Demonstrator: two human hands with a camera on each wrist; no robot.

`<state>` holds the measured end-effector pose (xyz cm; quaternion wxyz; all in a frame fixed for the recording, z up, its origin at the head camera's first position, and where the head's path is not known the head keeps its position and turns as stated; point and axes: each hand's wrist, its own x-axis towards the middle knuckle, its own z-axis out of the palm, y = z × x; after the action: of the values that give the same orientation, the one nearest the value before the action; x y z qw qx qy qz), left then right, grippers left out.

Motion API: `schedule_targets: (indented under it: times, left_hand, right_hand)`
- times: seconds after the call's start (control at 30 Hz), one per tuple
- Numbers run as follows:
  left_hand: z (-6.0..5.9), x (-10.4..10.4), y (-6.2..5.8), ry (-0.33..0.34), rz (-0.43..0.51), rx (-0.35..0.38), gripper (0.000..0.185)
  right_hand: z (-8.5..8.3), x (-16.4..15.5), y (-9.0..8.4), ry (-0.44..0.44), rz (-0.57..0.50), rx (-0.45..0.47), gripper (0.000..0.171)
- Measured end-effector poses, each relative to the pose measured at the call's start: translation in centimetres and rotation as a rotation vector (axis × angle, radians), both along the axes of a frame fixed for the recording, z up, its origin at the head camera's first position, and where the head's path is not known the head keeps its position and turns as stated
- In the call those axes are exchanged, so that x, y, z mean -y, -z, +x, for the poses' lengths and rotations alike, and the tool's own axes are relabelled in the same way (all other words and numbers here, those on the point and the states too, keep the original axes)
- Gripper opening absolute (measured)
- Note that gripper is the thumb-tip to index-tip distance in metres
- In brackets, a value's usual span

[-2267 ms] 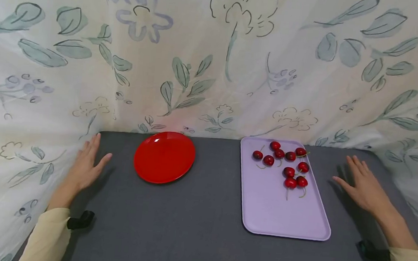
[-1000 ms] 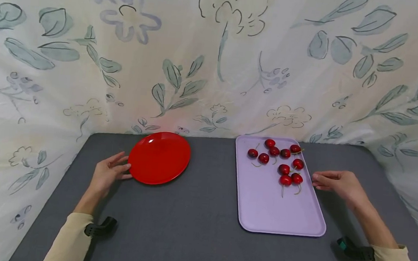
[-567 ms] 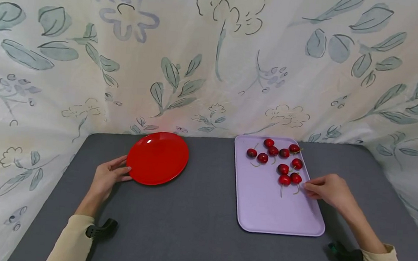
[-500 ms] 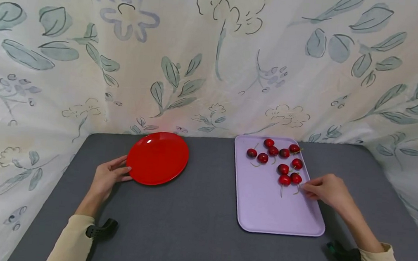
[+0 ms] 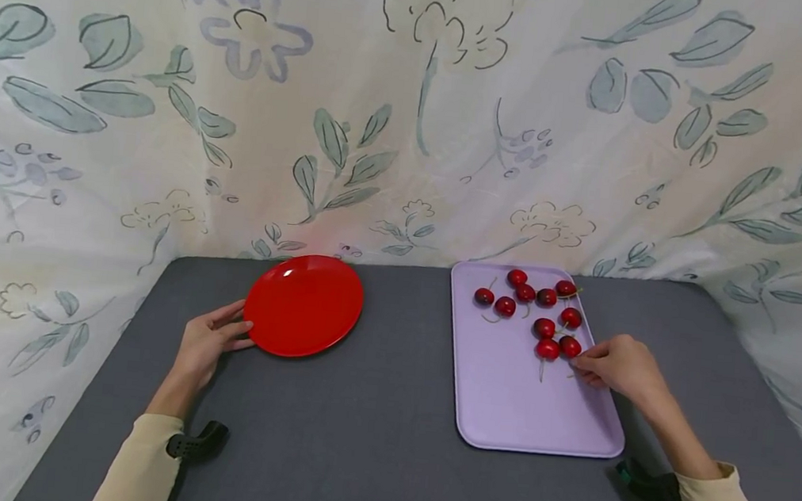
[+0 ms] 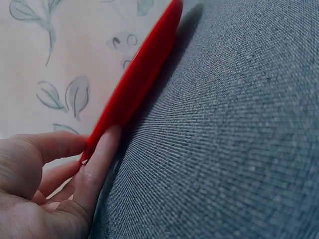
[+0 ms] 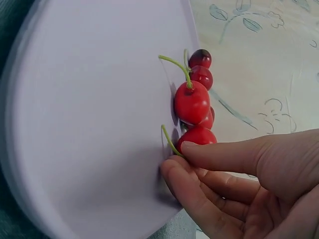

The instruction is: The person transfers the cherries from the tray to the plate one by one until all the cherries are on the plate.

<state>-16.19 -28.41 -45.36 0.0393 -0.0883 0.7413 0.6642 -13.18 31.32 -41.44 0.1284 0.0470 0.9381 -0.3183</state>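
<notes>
A red plate (image 5: 306, 306) lies on the dark cloth at left. My left hand (image 5: 203, 345) holds its near-left rim, with the thumb and a finger on either side of the edge in the left wrist view. On a lilac tray (image 5: 530, 413) at right lie several dark red cherries (image 5: 505, 306) with green stems, grouped toward the back. My right hand (image 5: 623, 369) reaches over the tray's right edge. In the right wrist view, its thumb and index finger pinch the stem base of the nearest cherry (image 7: 200, 135), which the thumb partly covers.
Grey cloth (image 5: 384, 440) covers the table between plate and tray. Behind it hangs a pale curtain (image 5: 448, 199) with drawn leaves and flowers, continuing along both sides. Each wrist wears a black band with a camera (image 5: 198, 441).
Both hands lay spread apart from everything at first. The left has moved right and taken the plate's rim; the right has moved left over the tray to a cherry and closed its fingertips.
</notes>
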Motion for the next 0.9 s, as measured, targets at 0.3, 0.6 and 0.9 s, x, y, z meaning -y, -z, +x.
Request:
schedule_targets:
  times: [0.3, 0.6, 0.9]
  left_hand:
    - [-0.5, 0.5, 0.2, 0.022, 0.082, 0.01, 0.062]
    - [-0.5, 0.6, 0.3, 0.033, 0.142, 0.003, 0.065]
    - [-0.1, 0.8, 0.5, 0.033, 0.115, 0.001, 0.064]
  right_hand:
    - [0.1, -0.7, -1.0, 0.006, -0.073, -0.012, 0.031]
    - [-1.4, 0.3, -1.6, 0.037, -0.284, 0.035, 0.052]
    - [-3.3, 4.1, -1.4, -0.026, -0.625, 0.043, 0.056]
